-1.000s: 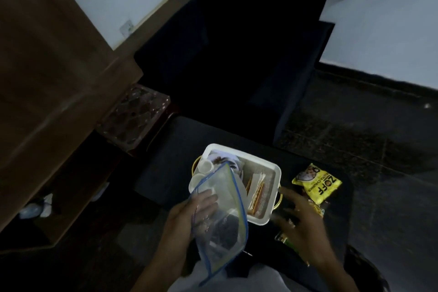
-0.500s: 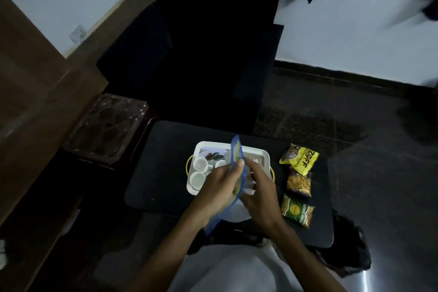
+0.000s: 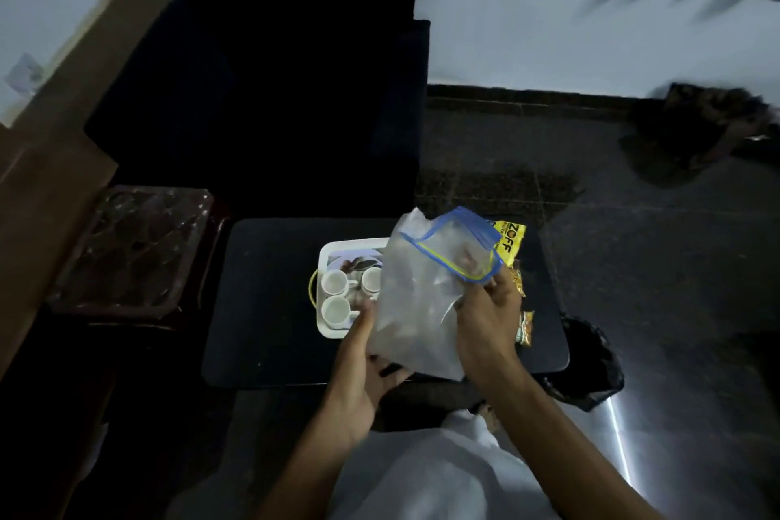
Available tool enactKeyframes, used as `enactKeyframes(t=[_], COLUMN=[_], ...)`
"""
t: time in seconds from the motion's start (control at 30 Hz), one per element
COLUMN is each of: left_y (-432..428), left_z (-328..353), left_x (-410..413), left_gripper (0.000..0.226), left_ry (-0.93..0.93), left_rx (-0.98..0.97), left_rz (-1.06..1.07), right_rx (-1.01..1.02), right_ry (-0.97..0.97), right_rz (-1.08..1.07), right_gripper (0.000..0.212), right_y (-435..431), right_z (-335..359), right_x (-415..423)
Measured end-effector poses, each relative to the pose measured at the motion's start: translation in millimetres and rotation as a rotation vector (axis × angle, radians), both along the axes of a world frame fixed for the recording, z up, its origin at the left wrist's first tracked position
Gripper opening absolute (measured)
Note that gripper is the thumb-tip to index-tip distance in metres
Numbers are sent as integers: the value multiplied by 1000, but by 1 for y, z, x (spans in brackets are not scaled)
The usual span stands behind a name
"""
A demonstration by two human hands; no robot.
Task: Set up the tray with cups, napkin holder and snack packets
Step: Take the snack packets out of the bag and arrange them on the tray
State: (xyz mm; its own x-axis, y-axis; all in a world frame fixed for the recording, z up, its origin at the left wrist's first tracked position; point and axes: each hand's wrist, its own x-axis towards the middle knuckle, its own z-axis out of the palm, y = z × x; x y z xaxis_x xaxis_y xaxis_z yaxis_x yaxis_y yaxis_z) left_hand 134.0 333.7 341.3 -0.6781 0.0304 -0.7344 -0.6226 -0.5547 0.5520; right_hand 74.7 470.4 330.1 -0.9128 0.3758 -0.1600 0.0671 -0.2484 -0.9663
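Gripping a clear zip bag [image 3: 422, 300] just under its blue-edged mouth, the right hand [image 3: 485, 321] has its fingers curled around the plastic. The left hand [image 3: 358, 376] is released: its fingers lie rather straight and spread under the lower edge of the bag, and the thumb rests against the bag's side. The bag hangs between both hands, above a black table [image 3: 270, 308].

Just beyond the left thumb stands a white tray [image 3: 333, 249] on the table, its right part hidden behind the bag. Three white cups [image 3: 333, 282] sit close together in the tray's left part. Beyond the right hand, three snack packets [image 3: 511, 243] lie in a row on the table, outside the tray; the farthest is yellow, and the two nearer ones are partly covered by the hand. A dark armchair [image 3: 274, 76] stands far beyond both hands.
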Motion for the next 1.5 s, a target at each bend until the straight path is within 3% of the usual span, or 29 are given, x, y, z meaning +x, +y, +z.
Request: enactKeyframes(t=[0.1, 0.23, 0.33, 0.47, 0.53, 0.6, 0.67, 0.77, 0.87, 1.03, 1.17, 1.27, 1.43, 1.5], left_y=[12, 18, 28, 47, 54, 65, 81, 115, 140, 231, 302, 344, 413, 443], left_z=[9, 12, 12, -2, -12, -20, -25, -34, -38, -50, -69, -91, -147, -174], left_x=[-10, -24, -29, -27, -26, -29, -34, -45, -42, -41, -54, -68, -93, -100], left_gripper=[62, 50, 52, 32, 30, 35, 35, 25, 21, 33, 37, 23, 37, 31], left_ry=[144, 273, 321, 363, 355, 346, 311, 259, 233, 293, 227, 291, 575, 546], left_rx=[42, -83, -167, -345, -433, -506, -561, -629, -578, -547, -493, -507, -1061, -1112], left_rz=[-8, -46, -91, -98, -93, -100, -79, -68, -98, -270, -455, -697, -992, -1038], right_rx=[100, 808, 1072, 1332, 1297, 1105, 981, 824, 922, 939, 889, 932, 1062, 1106], right_ry=[-55, 74, 248, 247, 209, 154, 90, -5, -19, -137, -187, -224, -304, -359], right_rz=[60, 192, 352, 640, 864, 1019, 925, 575, 617, 521, 422, 390, 405, 468], right_gripper=[15, 21, 20, 5, 19, 33, 47, 79, 100, 92, 78, 67, 67, 63], right_y=[2, 15, 24, 42, 56, 76, 98, 136, 150, 222, 299, 357, 434, 454], right_z=[0, -2, -5, -5, 0, 9, 15, 12, 1, -46, -76, -97, -155, -188], right_x=[14, 26, 37, 46, 48, 52, 57, 63, 64, 60, 58, 53, 32, 20])
